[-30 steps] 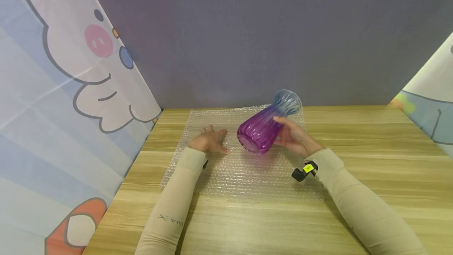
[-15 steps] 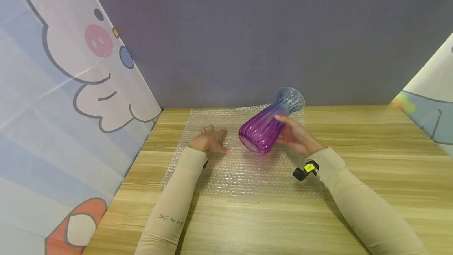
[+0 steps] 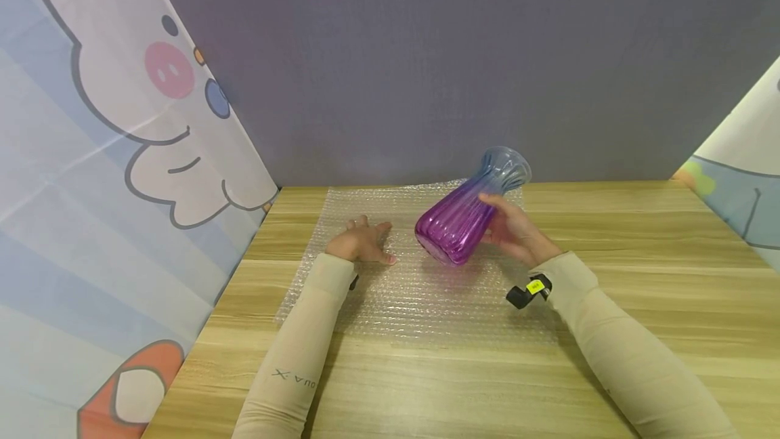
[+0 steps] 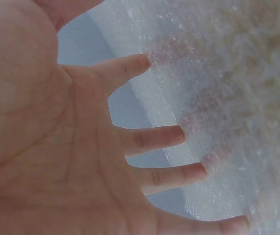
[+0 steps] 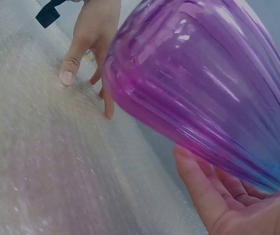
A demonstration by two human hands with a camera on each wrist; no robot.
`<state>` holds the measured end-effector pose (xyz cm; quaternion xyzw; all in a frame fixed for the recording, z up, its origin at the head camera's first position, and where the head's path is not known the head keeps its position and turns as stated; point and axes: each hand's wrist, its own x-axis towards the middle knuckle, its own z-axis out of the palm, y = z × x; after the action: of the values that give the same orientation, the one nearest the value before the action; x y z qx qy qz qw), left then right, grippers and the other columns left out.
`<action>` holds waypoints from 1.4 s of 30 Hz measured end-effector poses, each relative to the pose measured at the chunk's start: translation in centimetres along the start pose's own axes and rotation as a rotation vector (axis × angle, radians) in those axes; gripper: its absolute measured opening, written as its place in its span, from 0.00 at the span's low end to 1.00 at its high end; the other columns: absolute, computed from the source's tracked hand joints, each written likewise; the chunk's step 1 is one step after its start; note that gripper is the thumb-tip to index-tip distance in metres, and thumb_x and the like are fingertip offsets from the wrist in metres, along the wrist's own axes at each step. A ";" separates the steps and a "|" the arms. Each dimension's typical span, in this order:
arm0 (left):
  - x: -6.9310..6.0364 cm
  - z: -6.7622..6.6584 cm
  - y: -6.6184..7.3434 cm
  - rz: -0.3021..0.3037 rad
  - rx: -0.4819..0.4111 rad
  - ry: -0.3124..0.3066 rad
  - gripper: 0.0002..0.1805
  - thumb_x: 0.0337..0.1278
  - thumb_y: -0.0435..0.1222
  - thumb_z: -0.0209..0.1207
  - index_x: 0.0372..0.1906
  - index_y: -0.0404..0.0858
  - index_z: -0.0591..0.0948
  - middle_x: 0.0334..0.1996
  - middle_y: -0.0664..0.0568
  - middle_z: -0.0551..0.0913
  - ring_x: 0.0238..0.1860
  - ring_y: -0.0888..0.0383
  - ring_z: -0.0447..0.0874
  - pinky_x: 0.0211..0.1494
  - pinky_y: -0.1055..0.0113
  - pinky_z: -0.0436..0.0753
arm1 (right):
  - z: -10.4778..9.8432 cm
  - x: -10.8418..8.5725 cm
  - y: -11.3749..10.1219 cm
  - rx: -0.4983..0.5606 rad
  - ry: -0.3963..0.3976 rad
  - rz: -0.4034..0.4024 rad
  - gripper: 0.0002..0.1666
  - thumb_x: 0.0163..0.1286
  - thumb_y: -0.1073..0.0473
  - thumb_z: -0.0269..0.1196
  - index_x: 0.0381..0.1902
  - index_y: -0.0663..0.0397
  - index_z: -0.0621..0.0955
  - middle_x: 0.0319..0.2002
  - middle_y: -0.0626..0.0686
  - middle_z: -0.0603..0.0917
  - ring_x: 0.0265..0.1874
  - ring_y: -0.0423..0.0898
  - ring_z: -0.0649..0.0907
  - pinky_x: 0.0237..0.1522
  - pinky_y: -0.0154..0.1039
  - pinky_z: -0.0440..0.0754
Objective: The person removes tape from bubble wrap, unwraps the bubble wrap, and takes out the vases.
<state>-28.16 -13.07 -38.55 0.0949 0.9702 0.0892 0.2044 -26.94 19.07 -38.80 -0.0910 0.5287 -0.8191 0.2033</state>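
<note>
A ribbed glass vase (image 3: 458, 222), purple at the base and blue at the flared rim, is tilted above a sheet of bubble wrap (image 3: 414, 310). My right hand (image 3: 514, 232) grips it from the right side, thumb across its narrower part; in the right wrist view the vase (image 5: 193, 83) rests against the fingers of that hand (image 5: 228, 196). To the left, my left hand (image 3: 359, 242) lies with spread fingers on the bubble wrap. The left wrist view shows this palm (image 4: 81, 132) with fingertips touching the wrap (image 4: 238, 98).
The bubble wrap lies flat on a wood-grain table (image 3: 463, 391), reaching its back edge. A grey panel (image 3: 426, 66) rises behind. Cartoon-printed cloth (image 3: 91, 188) hangs at the left, with more at the right. A black strap with a yellow label (image 3: 535, 286) is on the right wrist.
My right hand and the vase have shifted slightly to the right and upward in the head view. The left hand has stayed in place.
</note>
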 end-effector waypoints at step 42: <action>0.2 0.1 -0.2 0.006 -0.021 -0.005 0.54 0.56 0.61 0.67 0.83 0.58 0.53 0.83 0.33 0.39 0.81 0.27 0.34 0.67 0.17 0.57 | -0.4 -0.8 -2.7 -0.084 0.180 -0.054 0.20 0.74 0.58 0.63 0.60 0.44 0.70 0.48 0.39 0.85 0.51 0.37 0.82 0.52 0.37 0.85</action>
<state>-28.27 -13.17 -38.78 0.0959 0.9683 0.0998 0.2077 -27.02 20.68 -36.46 -0.0398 0.5760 -0.8063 0.1287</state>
